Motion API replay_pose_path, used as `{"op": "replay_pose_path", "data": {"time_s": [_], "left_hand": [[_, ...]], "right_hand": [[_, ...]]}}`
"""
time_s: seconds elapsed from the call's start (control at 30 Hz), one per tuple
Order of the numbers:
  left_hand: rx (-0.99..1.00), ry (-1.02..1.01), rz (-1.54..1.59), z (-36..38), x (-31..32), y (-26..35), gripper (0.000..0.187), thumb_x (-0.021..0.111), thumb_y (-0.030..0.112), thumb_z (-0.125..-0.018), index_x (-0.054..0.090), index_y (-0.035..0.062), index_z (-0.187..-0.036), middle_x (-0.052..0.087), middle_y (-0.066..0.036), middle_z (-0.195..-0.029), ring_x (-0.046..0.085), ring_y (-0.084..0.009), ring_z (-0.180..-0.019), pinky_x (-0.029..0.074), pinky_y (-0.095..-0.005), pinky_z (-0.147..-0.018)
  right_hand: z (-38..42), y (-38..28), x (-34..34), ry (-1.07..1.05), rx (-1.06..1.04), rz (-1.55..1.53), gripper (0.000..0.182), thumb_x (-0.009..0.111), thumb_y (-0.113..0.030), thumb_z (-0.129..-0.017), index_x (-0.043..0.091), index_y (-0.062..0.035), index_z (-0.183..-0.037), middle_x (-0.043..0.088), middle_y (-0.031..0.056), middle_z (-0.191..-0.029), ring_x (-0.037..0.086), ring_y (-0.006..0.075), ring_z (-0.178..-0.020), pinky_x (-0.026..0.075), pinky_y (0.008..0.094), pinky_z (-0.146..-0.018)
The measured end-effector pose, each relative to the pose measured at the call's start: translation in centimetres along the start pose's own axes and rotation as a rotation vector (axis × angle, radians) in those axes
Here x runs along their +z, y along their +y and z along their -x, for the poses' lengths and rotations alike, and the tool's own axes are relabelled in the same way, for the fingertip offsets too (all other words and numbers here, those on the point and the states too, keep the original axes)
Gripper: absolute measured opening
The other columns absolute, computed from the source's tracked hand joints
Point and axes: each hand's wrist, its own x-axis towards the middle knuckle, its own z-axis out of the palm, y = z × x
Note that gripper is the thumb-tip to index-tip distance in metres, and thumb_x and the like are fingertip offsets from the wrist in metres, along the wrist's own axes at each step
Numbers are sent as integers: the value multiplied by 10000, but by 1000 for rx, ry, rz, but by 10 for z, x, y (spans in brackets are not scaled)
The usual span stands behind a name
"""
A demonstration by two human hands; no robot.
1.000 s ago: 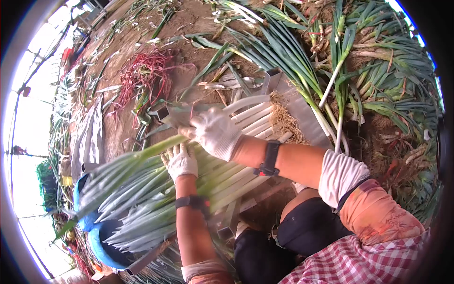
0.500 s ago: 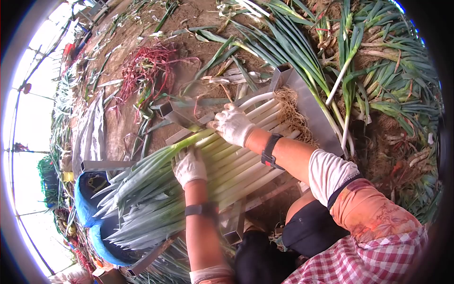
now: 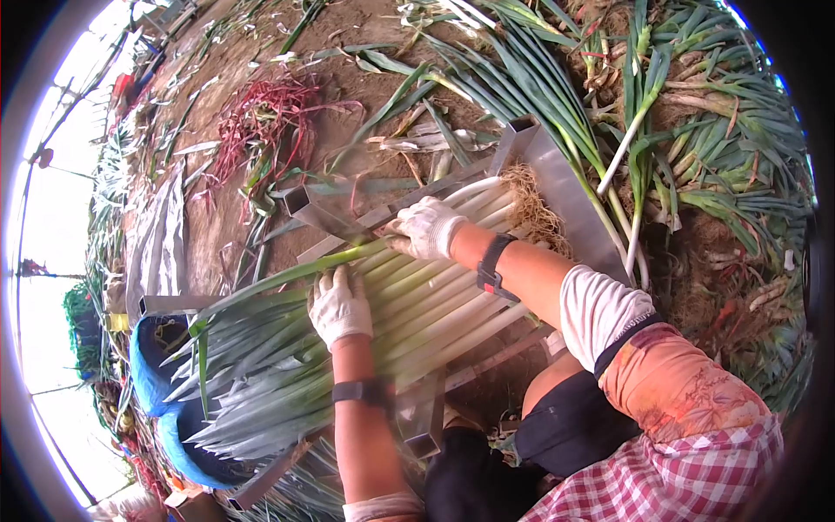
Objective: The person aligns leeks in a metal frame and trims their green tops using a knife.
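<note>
A row of long green onions lies side by side across a metal rack, roots to the upper right and leaves to the lower left. My left hand, in a white glove, rests on the green leaf part with its fingers stretched out toward the far edge. My right hand, gloved too, curls its fingers over the outermost stalk at the far side of the row. The fingertips are partly hidden there. The brown roots hang together beside a metal plate.
Loose green onions lie beyond the rack, with large heaps to the right. A tangle of red ties sits on the soil. Blue-covered round things stand by the leaf tips. Metal posts stick up from the rack.
Both hands have shifted only slightly. The outermost onion's leaf now lies straighter along the far edge, with one leaf tip bent downward over the others.
</note>
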Motion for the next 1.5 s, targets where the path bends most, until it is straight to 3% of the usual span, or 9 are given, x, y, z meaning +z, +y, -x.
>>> {"op": "replay_pose_path", "data": {"time_s": [0.3, 0.5, 0.83, 1.07, 1.1, 1.23, 1.33, 1.4, 1.5], "left_hand": [[-155, -26, 133, -5, -7, 0, 609, 644, 366, -790, 439, 148, -1320, 577, -115, -1041, 593, -298, -924, 476, -415, -784], [-128, -121, 105, -22, -7, -17, 466, 646, 334, -798, 548, 181, -1228, 599, -125, -969, 621, -322, -822, 502, -412, -695], [-97, -57, 109, -22, -3, -21, 422, 640, 287, -804, 558, 208, -1211, 609, -116, -881, 617, -306, -756, 491, -414, -659], [-114, -100, 42, -25, -6, -20, 413, 593, 277, -834, 545, 218, -1240, 599, -121, -898, 612, -306, -754, 488, -412, -655], [-119, -107, 57, -25, -5, -21, 410, 588, 269, -836, 546, 221, -1242, 596, -122, -897, 611, -305, -747, 488, -410, -650], [-103, -77, 52, -23, -1, -22, 398, 595, 245, -831, 557, 217, -1226, 589, -120, -887, 611, -305, -733, 489, -408, -641], [-93, -18, 99, -21, 2, -22, 410, 607, 219, -822, 551, 214, -1227, 584, -117, -877, 612, -303, -724, 490, -409, -635], [-154, -18, 123, -21, 4, -21, 424, 609, 229, -832, 532, 247, -1249, 583, -117, -866, 603, -289, -753, 485, -408, -667], [-157, -8, 155, -22, 6, -20, 492, 616, 213, -825, 481, 228, -1298, 583, -126, -884, 604, -290, -764, 485, -410, -671]], "right_hand": [[23, 47, -28, -160, 201, 84, 395, 326, -355, -923, 576, -166, -1164, 563, 109, -1208, 532, 273, -1124, 383, 446, -944], [38, 62, -33, -123, 111, 274, 300, 381, -249, -906, 601, -168, -1093, 588, 49, -1161, 562, 231, -1084, 448, 431, -867], [28, 58, -38, -252, 336, 83, 508, 266, -446, -943, 625, -137, -1124, 629, 90, -1122, 598, 255, -1033, 439, 389, -890], [25, 64, -23, -185, 311, 86, 544, 237, -442, -949, 645, -105, -1075, 641, 113, -1083, 606, 280, -1006, 446, 395, -876], [23, 63, -27, -295, 274, 215, 395, 303, -331, -951, 491, -219, -1280, 616, 50, -1141, 597, 243, -1025, 471, 407, -835], [22, 61, -36, -358, 317, 184, 397, 290, -349, -953, 504, -222, -1263, 621, 58, -1130, 604, 242, -1012, 462, 411, -846], [24, 64, -23, -318, 376, 153, 398, 291, -371, -951, 507, -226, -1252, 600, 53, -1160, 584, 247, -1042, 439, 421, -876], [39, 65, -18, -9, 171, 193, 471, 287, -420, -948, 598, -121, -1139, 638, 96, -1083, 604, 288, -991, 448, 408, -866], [42, 71, -25, -76, 155, 174, 443, 317, -409, -944, 569, -126, -1176, 627, 100, -1107, 594, 290, -1013, 444, 407, -881]]}}
